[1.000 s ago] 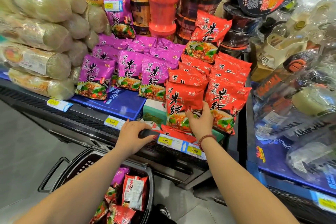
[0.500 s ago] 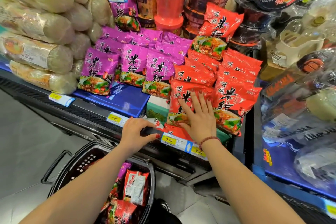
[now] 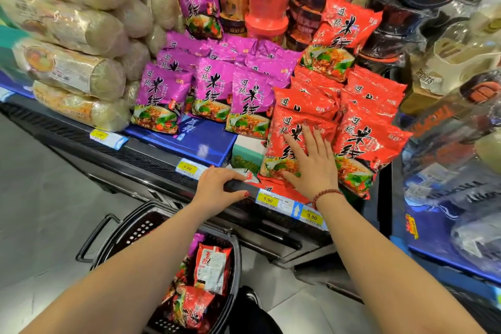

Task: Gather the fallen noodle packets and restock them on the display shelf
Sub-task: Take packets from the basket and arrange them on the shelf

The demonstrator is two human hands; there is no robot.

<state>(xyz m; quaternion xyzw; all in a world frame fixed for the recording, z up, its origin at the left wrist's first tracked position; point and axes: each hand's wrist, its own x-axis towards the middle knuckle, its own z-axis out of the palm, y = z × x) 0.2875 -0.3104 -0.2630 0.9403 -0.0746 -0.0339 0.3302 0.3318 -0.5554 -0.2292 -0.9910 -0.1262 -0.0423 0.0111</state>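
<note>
Red noodle packets [image 3: 363, 141] and purple noodle packets [image 3: 162, 95] stand in rows on the display shelf [image 3: 151, 157]. My right hand [image 3: 311, 160] lies flat with straight fingers on the front red packet [image 3: 282, 144], pressing it back against the stack. My left hand [image 3: 219, 187] grips the shelf's black front rail, thumb underneath. Below the shelf, a black shopping basket [image 3: 130, 233] on the floor holds several red packets [image 3: 211, 268] and a purple one.
Clear-wrapped noodle bundles [image 3: 70, 68] are piled at the left of the shelf. Cup and bowl noodles [image 3: 268, 0] are stacked behind the packets. Wrapped goods [image 3: 455, 127] crowd the right side. Yellow price tags [image 3: 268, 199] line the rail. Grey floor lies at the left.
My right hand let go of the red packet's lower edge and moved up to lie flat on its front. The left hand stayed on the rail.
</note>
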